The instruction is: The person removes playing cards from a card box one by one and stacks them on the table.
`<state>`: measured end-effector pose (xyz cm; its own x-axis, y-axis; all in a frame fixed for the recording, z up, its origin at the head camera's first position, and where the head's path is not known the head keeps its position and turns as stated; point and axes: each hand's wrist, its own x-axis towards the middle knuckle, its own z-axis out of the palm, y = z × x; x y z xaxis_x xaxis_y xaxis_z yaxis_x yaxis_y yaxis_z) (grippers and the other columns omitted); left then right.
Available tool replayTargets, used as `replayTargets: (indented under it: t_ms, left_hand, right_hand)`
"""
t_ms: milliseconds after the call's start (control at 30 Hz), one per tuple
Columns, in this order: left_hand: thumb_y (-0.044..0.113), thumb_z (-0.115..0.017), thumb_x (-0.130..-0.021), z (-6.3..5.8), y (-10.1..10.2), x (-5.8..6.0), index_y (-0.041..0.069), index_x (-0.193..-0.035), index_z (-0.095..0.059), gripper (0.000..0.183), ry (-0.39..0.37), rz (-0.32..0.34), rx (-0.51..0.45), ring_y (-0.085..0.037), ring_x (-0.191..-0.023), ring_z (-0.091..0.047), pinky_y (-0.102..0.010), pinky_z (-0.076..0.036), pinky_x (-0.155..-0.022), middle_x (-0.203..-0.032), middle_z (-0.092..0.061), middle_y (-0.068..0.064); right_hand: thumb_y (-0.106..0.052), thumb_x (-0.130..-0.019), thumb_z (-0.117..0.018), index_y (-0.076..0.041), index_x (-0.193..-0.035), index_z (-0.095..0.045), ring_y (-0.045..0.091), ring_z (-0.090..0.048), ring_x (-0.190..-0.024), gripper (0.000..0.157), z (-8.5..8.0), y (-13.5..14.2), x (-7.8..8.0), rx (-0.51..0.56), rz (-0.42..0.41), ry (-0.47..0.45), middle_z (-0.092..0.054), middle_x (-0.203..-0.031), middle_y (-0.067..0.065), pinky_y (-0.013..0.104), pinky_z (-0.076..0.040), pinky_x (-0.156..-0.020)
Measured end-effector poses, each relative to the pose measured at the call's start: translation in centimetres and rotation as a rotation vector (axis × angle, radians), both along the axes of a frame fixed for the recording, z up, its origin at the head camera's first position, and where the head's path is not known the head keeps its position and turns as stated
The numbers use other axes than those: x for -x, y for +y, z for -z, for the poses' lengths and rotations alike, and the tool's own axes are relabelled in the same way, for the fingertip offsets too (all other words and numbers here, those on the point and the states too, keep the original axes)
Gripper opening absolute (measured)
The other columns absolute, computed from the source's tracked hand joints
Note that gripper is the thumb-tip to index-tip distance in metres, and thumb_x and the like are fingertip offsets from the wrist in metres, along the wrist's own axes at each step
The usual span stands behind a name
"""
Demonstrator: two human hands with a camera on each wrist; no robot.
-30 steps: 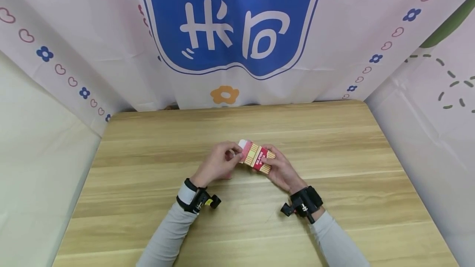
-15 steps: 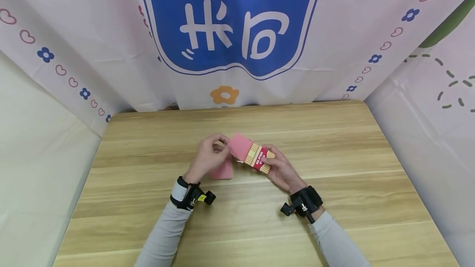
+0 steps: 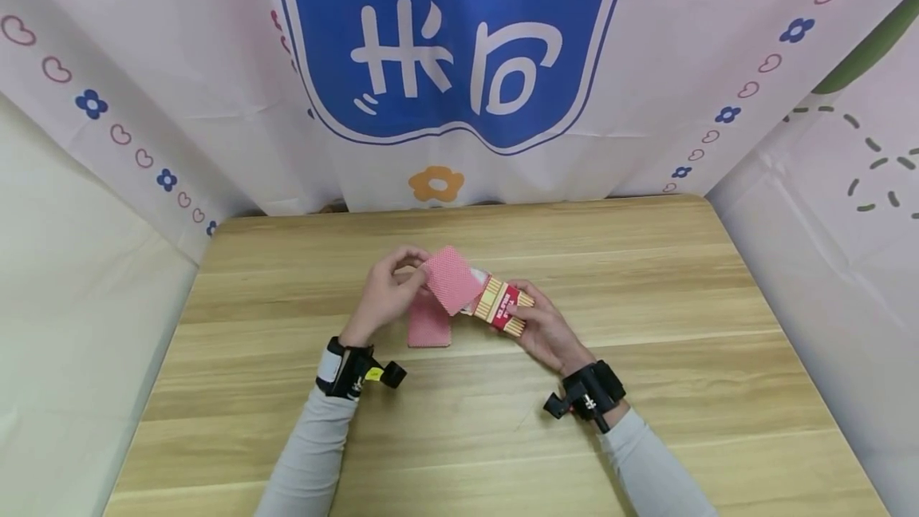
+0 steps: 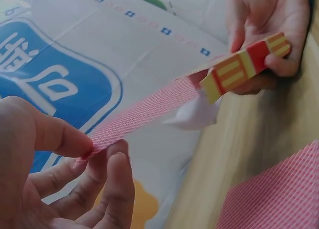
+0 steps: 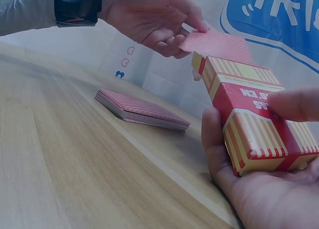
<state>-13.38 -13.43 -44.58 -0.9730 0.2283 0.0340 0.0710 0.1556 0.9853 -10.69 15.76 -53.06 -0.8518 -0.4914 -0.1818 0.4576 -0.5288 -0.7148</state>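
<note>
My left hand (image 3: 390, 290) pinches a red-patterned playing card (image 3: 452, 279) by one corner, between thumb and fingers. In the left wrist view the card's far end reaches the open mouth of a card box (image 4: 244, 64). That red and yellow striped box (image 3: 498, 305) is gripped by my right hand (image 3: 549, 329), its thumb across the printed front and its open end tilted up toward the left hand. White flaps show at the mouth. Below the held card, a stack of playing cards (image 5: 139, 109) lies face down on the table, partly covered by the card in the head view.
The wooden table (image 3: 646, 278) spreads around both hands. A white printed cloth (image 3: 215, 102) with a blue emblem hangs behind its far edge, and pale cloth walls stand on both sides. Each wrist wears a black camera strap (image 3: 592, 393).
My left hand has drawn the card out of the box, moving left and slightly away. The stack on the table has come into view. My right hand and the box stay in place.
</note>
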Motion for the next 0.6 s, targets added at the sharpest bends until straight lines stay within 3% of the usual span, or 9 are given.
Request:
replayTargets:
  t_ms: [267,400,500,600]
  left_hand:
    - [0.011,-0.065,-0.099,0.2,-2.6,0.9,-0.007,-0.128,-0.06,0.035,-0.023,-0.08,0.04,-0.032,-0.097,-0.074,-0.048,-0.061,-0.083,-0.117,-0.063,-0.023]
    - [0.02,-0.067,-0.099,0.9,-3.6,1.2,-0.002,-0.126,-0.064,0.035,-0.069,-0.086,0.155,-0.031,-0.102,-0.073,-0.046,-0.061,-0.084,-0.12,-0.065,-0.021]
    - [0.026,-0.068,-0.099,1.7,-4.0,1.4,0.007,-0.122,-0.069,0.03,-0.103,-0.062,0.265,-0.027,-0.102,-0.071,-0.042,-0.06,-0.085,-0.119,-0.069,-0.015]
    - [0.025,-0.068,-0.099,2.5,-4.2,1.6,0.009,-0.117,-0.07,0.025,-0.11,-0.006,0.304,-0.026,-0.105,-0.069,-0.04,-0.058,-0.087,-0.117,-0.07,-0.012]
  right_hand:
    - [0.002,-0.101,-0.051,-0.015,-0.135,-0.046,0.028,-0.061,-0.123,0.039,-0.1,-0.1,0.0,-0.02,0.013,-0.017,-0.041,-0.147,0.017,0.044,-0.055,-0.098]
    - [0.002,-0.101,-0.05,-0.015,-0.135,-0.047,0.028,-0.061,-0.122,0.038,-0.1,0.0,0.0,-0.017,0.007,-0.01,-0.042,-0.146,0.017,0.044,-0.055,-0.097]
    - [0.002,-0.101,-0.049,-0.015,-0.135,-0.047,0.028,-0.061,-0.122,0.038,0.0,0.0,0.0,-0.007,0.003,-0.011,-0.042,-0.145,0.016,0.044,-0.056,-0.097]
    - [0.002,-0.102,-0.049,-0.015,-0.135,-0.047,0.029,-0.062,-0.121,0.038,0.0,0.0,0.0,0.004,-0.001,-0.011,-0.043,-0.145,0.018,0.043,-0.056,-0.096]
